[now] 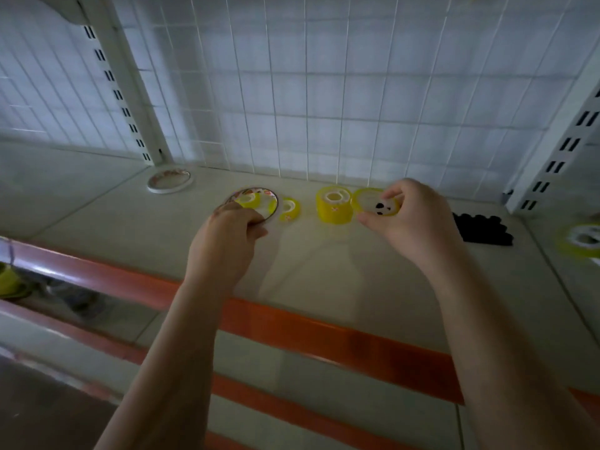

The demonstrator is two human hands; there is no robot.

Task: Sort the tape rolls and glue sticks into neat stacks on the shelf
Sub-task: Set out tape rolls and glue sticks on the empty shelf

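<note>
Tape rolls on the shelf point(324, 274), one in each hand.
Head view: the left hand point(227, 235) gripped a wide clear roll point(256, 198) by its rim; the right hand point(412, 219) pinched a yellow roll point(373, 203) beside the yellow stack point(334, 206). Rolls looked light, stiff and slick; edge grips seemed safest.

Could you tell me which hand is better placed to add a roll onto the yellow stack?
Right: the right hand holds a yellow tape roll beside the yellow stack.
</note>
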